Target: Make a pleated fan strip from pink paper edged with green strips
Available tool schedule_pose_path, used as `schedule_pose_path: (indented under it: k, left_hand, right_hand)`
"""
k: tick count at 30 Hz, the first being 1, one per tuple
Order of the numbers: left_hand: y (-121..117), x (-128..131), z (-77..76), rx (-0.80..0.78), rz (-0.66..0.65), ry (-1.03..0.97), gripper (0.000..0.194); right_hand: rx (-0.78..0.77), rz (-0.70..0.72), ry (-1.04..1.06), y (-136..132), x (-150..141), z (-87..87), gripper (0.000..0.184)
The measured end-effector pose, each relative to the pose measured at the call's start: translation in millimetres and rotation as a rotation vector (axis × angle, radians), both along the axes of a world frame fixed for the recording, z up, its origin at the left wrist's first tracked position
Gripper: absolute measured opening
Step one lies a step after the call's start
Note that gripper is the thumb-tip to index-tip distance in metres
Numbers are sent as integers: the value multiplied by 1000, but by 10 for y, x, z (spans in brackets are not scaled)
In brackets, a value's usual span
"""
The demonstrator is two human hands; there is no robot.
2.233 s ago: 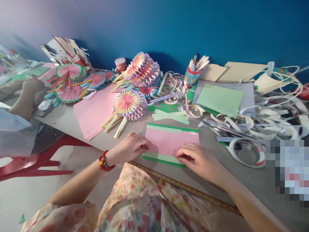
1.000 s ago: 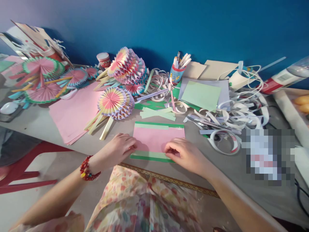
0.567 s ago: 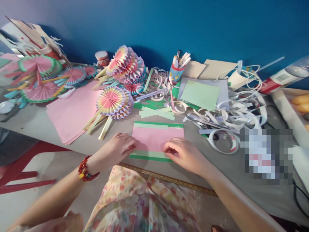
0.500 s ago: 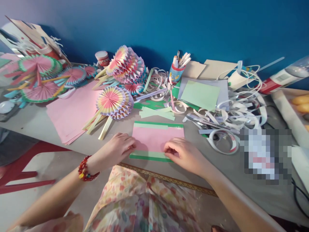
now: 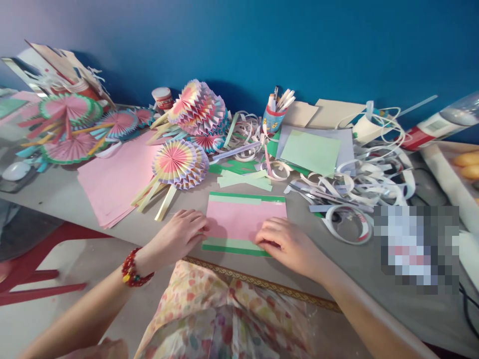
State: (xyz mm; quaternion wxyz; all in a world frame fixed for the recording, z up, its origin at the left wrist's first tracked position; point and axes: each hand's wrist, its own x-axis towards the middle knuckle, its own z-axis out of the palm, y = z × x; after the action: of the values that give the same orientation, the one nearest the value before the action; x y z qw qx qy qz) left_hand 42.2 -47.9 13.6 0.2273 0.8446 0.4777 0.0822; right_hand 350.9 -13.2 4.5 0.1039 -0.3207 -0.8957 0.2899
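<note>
Curling loosely, my left hand (image 5: 179, 237) has its fingertips at the left edge of the pink sheet (image 5: 232, 223); from the head view I cannot tell whether they grip the paper or only steady it. My right hand (image 5: 286, 245) is bent inward, thumb and forefinger close together over the sheet's near right part, by the end of the near pale green strip (image 5: 232, 243). Whether that paper is pinched or merely pressed is hidden from me.

The sheet lies flat between my hands, so an uneven pull from either one would, I judge, turn it askew or buckle its middle. If my right fingertips slid while bearing down, they could crease the near strip or shift it off line. Beyond my fingers, the far pale green strip (image 5: 235, 201) has no hand on it; if it is not stuck down, a tug from the near side could set it crooked.

The table's trimmed edge (image 5: 262, 285) runs just on my side of both hands, and dragging the sheet toward me could bend it over. Reaching forward carelessly, I might scatter the loose strips (image 5: 245, 181) past the sheet, or knock the paper fan (image 5: 177, 162) beyond my left hand. To the right of my right hand, the ring-shaped roll (image 5: 329, 223) could catch my forearm if I swung it outward.
</note>
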Motion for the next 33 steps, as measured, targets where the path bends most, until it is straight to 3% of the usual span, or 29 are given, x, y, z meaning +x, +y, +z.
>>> schedule_pose_path:
  k: [4,10,16,23,33]
  left_hand:
    - [-102,42,-10,63,-22,-47,17]
    - [-331,201,-92,116,-199,-82,31]
    - [-367,96,-112,115,-198,-147,33]
    - [-432,-39,-149,128,-109,-186,30]
    - [-398,-98,-238,222,-178,-226,29]
  right_hand:
    - [26,9,-41,-6,0,26,14]
    - [90,30,-187,-59,-38,89,15]
    - [110,25,-211,-102,-19,90,15]
    - [89,17,-214,-101,2,89,13]
    - [70,34,-215,-60,-39,158,9]
